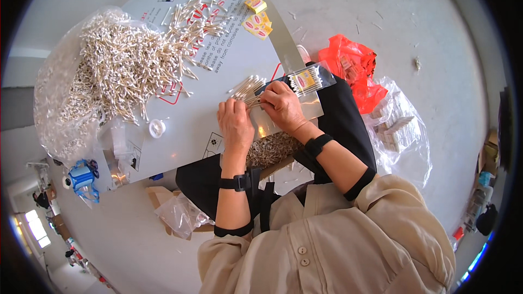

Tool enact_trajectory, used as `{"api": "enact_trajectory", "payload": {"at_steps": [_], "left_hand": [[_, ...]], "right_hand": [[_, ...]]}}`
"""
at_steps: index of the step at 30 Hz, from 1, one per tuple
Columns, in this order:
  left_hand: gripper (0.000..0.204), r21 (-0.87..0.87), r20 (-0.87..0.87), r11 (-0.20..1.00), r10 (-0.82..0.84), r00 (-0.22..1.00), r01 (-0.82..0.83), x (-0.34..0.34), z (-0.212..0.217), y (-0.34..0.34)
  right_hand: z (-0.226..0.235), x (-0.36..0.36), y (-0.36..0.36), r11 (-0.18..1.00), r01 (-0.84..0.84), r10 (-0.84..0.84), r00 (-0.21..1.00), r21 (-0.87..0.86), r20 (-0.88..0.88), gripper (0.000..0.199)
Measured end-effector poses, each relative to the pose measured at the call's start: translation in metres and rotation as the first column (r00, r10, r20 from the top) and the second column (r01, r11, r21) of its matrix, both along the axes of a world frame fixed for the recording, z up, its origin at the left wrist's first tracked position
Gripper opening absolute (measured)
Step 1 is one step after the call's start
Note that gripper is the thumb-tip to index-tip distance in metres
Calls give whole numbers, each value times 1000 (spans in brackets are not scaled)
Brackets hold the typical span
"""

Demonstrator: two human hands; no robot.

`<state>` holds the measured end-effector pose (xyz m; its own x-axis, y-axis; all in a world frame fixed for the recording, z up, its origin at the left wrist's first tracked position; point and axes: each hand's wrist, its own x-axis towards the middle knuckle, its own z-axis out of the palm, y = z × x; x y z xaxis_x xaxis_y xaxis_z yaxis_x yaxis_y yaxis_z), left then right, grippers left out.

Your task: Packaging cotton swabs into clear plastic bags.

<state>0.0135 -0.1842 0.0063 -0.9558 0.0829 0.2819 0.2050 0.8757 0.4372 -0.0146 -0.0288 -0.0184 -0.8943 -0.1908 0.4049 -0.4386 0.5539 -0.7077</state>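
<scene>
Over the near edge of the table, both my hands are closed around a small bunch of cotton swabs (248, 87). The fingers of my left hand (236, 125) curl at the left end of the bunch. My right hand (284, 108) pinches the swabs from the other side, its fingertips partly hidden under the knuckles. Just beyond my right hand lies a clear packet (306, 80) with swabs and a yellow label inside. A large pile of loose swabs (125, 60) spills from an open plastic bag (52, 90) at the left.
Yellow cards (257, 25) lie near the far edge of the metal-topped table (190, 114). A white roll (157, 128) and a blue bottle (81, 177) are at left. Below sits a box of swabs (272, 149). Red (348, 65) and clear bags (400, 130) rest at right.
</scene>
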Motion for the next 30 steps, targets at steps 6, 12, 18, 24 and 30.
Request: {"api": "enact_trajectory", "payload": {"at_steps": [6,12,18,24,30], "left_hand": [[14,37,-10,999,-8,1000,9,-1,0,1],[12,21,-27,1000,4,1000,-4,1,-6,-2],[9,-162,42,979,-123,992,128,17,-2,-10],[65,-220,41,974,65,997,-54,6,2,23],[84,-216,163,969,155,974,-118,-5,-21,30]], "right_hand": [[1,0,1,1000,-14,14,1000,-9,-8,10],[1,0,0,1000,-14,14,1000,-23,-10,10],[-2,1,0,972,58,-50,998,-226,41,14],[8,2,1,878,223,-91,947,-423,309,13],[14,0,0,834,277,-109,930,-476,350,9]]}}
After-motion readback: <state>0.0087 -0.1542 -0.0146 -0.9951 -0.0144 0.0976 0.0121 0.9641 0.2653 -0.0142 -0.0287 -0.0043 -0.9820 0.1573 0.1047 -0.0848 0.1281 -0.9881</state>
